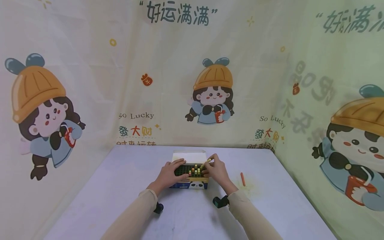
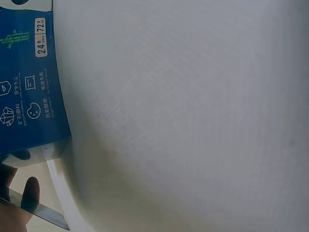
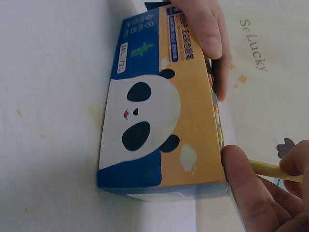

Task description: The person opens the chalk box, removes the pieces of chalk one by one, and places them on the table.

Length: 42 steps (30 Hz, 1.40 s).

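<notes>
A blue and yellow chalk box [image 1: 189, 185] with a panda on its front stands on the table, lid up. Inside is a dark holder [image 1: 182, 170] with rows of holes; several short coloured chalk sticks [image 1: 195, 171] stand towards its right side. My left hand [image 1: 167, 175] holds the box at its left, thumb over the front edge and fingers towards the back. At the right end, my right hand [image 1: 218, 170] pinches a yellow chalk stick [image 3: 263, 168], tilted over the holder. Whether its lower end sits in a hole is hidden.
An orange-red chalk stick [image 1: 243, 179] lies on the white table [image 1: 126, 186], right of my right hand, amid faint yellow dust. The raised lid [image 1: 189, 156] stands behind the holder. Printed cloth [image 1: 168, 100] hangs around the table's back and sides.
</notes>
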### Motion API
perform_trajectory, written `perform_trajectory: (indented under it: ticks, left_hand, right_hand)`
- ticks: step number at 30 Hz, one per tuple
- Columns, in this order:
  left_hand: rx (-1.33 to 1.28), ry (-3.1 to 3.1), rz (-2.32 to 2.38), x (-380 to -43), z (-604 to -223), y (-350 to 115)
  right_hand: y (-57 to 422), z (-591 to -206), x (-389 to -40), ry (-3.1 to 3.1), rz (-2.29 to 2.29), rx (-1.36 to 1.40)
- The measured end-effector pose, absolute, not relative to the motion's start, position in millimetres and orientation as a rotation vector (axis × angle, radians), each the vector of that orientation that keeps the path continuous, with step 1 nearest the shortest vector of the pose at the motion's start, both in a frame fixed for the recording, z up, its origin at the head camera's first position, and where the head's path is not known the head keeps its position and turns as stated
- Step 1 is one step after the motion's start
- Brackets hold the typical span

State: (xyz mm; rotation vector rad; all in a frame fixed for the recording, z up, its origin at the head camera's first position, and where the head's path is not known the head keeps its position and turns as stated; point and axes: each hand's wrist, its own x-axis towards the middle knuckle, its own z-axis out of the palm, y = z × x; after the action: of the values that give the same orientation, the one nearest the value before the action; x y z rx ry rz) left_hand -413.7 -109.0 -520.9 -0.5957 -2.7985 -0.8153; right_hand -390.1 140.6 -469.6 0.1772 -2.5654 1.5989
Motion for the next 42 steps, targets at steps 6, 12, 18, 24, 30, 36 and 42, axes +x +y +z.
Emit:
perform_trajectory:
  ticks: [6,12,18,24,30,36,42]
  left_hand:
    - [-0.606,-2.787,-0.835,-414.2,-520.7,-109.0]
    - [-0.587,-2.794,-0.829,-414.6,-520.2,-108.7]
    - [-0.582,-2.801,-0.822,-414.7,-519.3,-108.5]
    - [-0.581,-2.804,-0.814,-415.7,-519.7,-108.4]
    - [-0.582,-2.803,-0.805,-417.1,-522.9,-107.4]
    - [-0.584,-2.799,-0.818,-415.0,-520.9,-107.9]
    - [-0.588,-2.788,-0.836,-413.1,-519.4,-108.8]
  right_hand:
    - [149.6,-470.5,-392.6,-2.458,1.650,0.138]
    - [162.2,-469.5,-396.7,-2.384,1.708,0.057]
    - [174.8,-472.0,-399.8,-2.399,1.670,-0.036]
    - [188.5,-483.0,-403.0,-2.384,1.617,-0.067]
    - [203.5,-492.5,-402.9,-2.453,1.523,-0.081]
    - [215.8,-504.8,-405.5,-2.491,1.409,-0.094]
    - [225.1,-514.0,-405.4,-2.607,1.221,-0.112]
